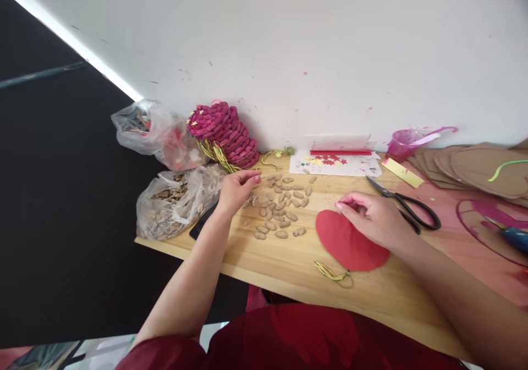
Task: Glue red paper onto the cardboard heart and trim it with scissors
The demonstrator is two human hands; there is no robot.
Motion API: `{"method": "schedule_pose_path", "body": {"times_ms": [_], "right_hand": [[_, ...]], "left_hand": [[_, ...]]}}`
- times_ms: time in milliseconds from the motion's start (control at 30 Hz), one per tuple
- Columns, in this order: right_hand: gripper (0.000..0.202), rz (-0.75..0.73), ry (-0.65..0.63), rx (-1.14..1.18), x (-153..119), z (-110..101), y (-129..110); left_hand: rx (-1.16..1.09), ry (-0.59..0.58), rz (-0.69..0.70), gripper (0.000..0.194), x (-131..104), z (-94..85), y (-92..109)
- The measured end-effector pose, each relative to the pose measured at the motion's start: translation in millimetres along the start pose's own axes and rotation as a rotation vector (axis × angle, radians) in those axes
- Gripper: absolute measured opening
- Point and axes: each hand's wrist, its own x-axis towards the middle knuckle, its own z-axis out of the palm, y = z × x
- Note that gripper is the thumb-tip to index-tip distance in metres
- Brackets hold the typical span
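My left hand (237, 193) hovers at the left edge of a scatter of peanuts (281, 234), thumb and forefinger pressed together. Whether anything sits in that pinch is hidden. Above the upper edge of a red disc (352, 252), my right hand (369, 216) is also closed in a pinch, and I cannot make out what its fingertips hold. From the disc's lower edge a loop of yellow-green cord (330, 272) trails onto the wooden table (264, 265). Black-handled scissors (423, 210) lie just behind my right hand, partly covered by it.
Plastic bags (157, 210) stand at the left, beside stacked magenta pieces (229, 133) with cords. Behind the peanuts is white paper (295, 165) with small stars. At right are a pink cup (400, 144), yellow strip (402, 172), cardboard pieces (474, 166) and a blue-handled tool (515, 238).
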Motion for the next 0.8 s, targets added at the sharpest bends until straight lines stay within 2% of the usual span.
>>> {"method": "schedule_pose_path", "body": {"times_ms": [67, 133, 200, 233, 267, 300, 333, 367, 400, 433, 500, 600, 667, 700, 767, 800], "right_hand": [[0.025, -0.002, 0.000, 0.004, 1, 1, 1], [0.026, -0.008, 0.000, 0.008, 1, 1, 3], [0.026, -0.013, -0.001, 0.015, 2, 2, 5], [0.026, -0.012, -0.005, 0.018, 2, 2, 7], [0.026, -0.010, -0.014, 0.019, 2, 3, 8], [0.027, -0.010, -0.019, 0.019, 2, 3, 10], [0.028, -0.007, -0.028, 0.016, 2, 2, 11], [0.028, -0.001, -0.034, 0.011, 3, 2, 11], [0.029, 0.005, -0.039, 0.009, 3, 2, 12], [0.029, 0.009, -0.043, 0.006, 3, 1, 11], [0.029, 0.004, -0.043, 0.010, 3, 1, 9], [0.027, -0.014, -0.035, 0.021, 2, 0, 5], [0.028, -0.005, -0.021, 0.014, 2, 1, 3], [0.028, -0.001, -0.014, 0.010, 1, 1, 2], [0.029, -0.002, -0.006, 0.001, 1, 1, 2], [0.029, -0.005, -0.007, -0.002, 0, 1, 1]], "left_hand": [[-0.016, 0.176, 0.099, 0.031, -2, -15.0, 9], [0.046, 0.509, 0.255, 0.032, 1, -43.5, 23], [0.147, 0.893, 0.408, 0.032, 9, -84.0, 38], [0.207, 1.032, 0.467, 0.030, 16, -106.6, 45], [0.262, 1.141, 0.506, 0.029, 23, -129.1, 50], [0.341, 1.150, 0.518, 0.030, 32, -149.8, 55], [0.427, 1.122, 0.493, 0.032, 40, -167.6, 58], [0.528, 1.033, 0.423, 0.035, 48, -181.2, 59], [0.615, 0.952, 0.297, 0.038, 55, -189.9, 59], [0.670, 0.852, 0.188, 0.039, 59, -193.2, 58], [0.699, 0.825, 0.128, 0.037, 60, -184.7, 56], [0.711, 0.840, 0.217, 0.032, 39, -145.0, 52], [0.698, 0.717, 0.351, 0.031, 20, -111.1, 48], [0.675, 0.564, 0.394, 0.031, 12, -94.2, 44], [0.670, 0.320, 0.394, 0.021, 3, -63.0, 34], [0.716, 0.134, 0.361, 0.019, 1, -49.6, 29]]}}
